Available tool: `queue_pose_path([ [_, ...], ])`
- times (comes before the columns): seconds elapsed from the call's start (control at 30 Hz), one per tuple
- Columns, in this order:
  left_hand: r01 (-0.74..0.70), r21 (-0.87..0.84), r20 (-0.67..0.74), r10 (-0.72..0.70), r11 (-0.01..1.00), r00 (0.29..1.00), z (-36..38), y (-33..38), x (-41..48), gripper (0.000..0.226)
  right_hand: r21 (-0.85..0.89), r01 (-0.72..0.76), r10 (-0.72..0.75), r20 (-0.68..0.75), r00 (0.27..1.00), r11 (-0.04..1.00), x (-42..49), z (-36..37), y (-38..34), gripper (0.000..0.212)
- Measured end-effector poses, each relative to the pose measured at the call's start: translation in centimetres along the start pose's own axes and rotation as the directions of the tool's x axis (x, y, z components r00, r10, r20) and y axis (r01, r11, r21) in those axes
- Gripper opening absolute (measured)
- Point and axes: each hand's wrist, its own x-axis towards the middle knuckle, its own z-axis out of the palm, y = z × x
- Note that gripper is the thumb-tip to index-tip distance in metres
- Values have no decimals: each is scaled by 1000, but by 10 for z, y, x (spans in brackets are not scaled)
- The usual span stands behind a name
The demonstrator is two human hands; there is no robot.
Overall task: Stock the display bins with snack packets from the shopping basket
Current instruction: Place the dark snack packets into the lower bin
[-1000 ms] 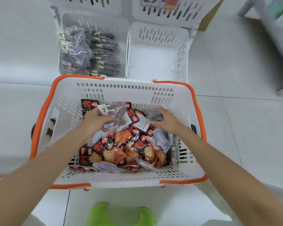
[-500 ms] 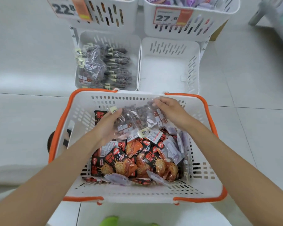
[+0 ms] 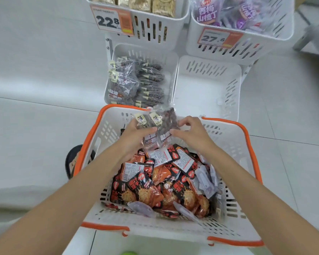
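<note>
A white shopping basket [image 3: 228,227] with orange rims stands on the floor, holding several red-and-black snack packets [image 3: 145,192] and some pale purple ones [image 3: 206,183]. Above the basket's far rim both hands hold clear packets of dark snacks [image 3: 160,127] with yellow labels. My left hand [image 3: 134,135] grips them from the left, thumb across the front. My right hand [image 3: 190,131] pinches them from the right. Just beyond, the lower left display bin [image 3: 116,52] holds several matching dark packets [image 3: 136,83]. The lower right display bin [image 3: 206,85] has nothing in it.
Two upper bins hang over the lower ones: the left upper bin [image 3: 151,32] with gold packets and a 22.8 price tag, the right upper bin [image 3: 247,46] with purple packets and a 27.6 tag. White tiled floor surrounds the rack. A dark basket wheel [image 3: 72,161] shows at the left.
Both hands have lifted the clear dark-snack packets out of the basket's pile and carried them up toward its far rim. The camera has tilted up, showing the upper bins.
</note>
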Motion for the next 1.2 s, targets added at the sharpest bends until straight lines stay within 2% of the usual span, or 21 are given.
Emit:
queue_pose_path([
  [0.03,8,-16,30,-8,1000,1000,-1,4,1,60,-34,55,-55,7,998,998,2,1,-2,34],
  [0.1,-19,107,51,13,994,999,-1,11,3,80,-14,134,-132,66,989,991,9,7,-4,36],
  [0.17,-143,238,47,135,961,990,-1,19,8,57,89,114,-123,93,988,989,17,12,-6,54],
  [0.23,-191,303,93,170,934,981,-5,29,19,32,293,16,-66,163,984,956,29,9,-13,94],
  [0.27,-191,342,133,154,920,979,-6,38,24,30,372,-36,-48,213,976,927,38,7,-16,103],
  [0.33,-221,441,147,173,870,974,-5,63,33,28,454,-68,-56,254,966,889,61,7,-23,92],
  [0.37,-263,485,112,240,834,964,-7,76,41,25,486,-61,-65,238,969,872,72,8,-26,82],
  [0.4,-325,538,48,356,778,933,-13,86,54,32,515,-55,-56,196,979,855,84,9,-31,75],
  [0.47,-435,707,-34,642,558,766,-35,98,85,55,552,-31,-23,91,996,833,113,6,-37,58],
  [0.5,-397,828,-15,723,396,690,-51,98,103,65,562,-15,-11,43,999,827,130,3,-38,49],
  [0.53,-314,917,28,746,246,666,-67,95,121,73,571,-1,-4,7,1000,821,147,1,-40,43],
  [0.6,-176,984,117,678,18,726,-90,87,146,91,562,4,14,-27,1000,827,183,3,-46,39],
  [0.67,-130,987,161,613,-94,773,-100,77,164,102,509,3,27,-51,998,860,212,16,-53,50],
  [0.7,-140,986,167,616,-92,770,-103,72,172,103,488,11,25,-68,997,873,226,25,-54,66],
  [0.77,-190,981,118,653,40,748,-110,65,183,102,431,12,42,-115,992,902,241,35,-56,98],
  [0.83,-244,955,71,674,166,735,-116,62,188,103,377,30,27,-146,989,926,242,39,-58,100],
  [0.87,-260,949,71,679,180,730,-117,61,189,105,363,56,5,-164,987,930,244,40,-53,94],
  [0.93,-280,948,105,678,154,727,-117,62,189,108,368,117,-18,-261,965,922,247,41,-39,82],
  [1.0,-291,950,142,677,112,722,-118,65,191,107,299,184,-75,-341,937,936,243,48,-37,81],
  [1.1,-319,948,228,677,11,700,-123,69,195,103,142,168,-141,-182,973,975,238,65,-37,107],
  [1.2,-363,927,322,701,-97,637,-129,70,201,94,57,254,-234,-241,942,965,231,69,-35,111],
])
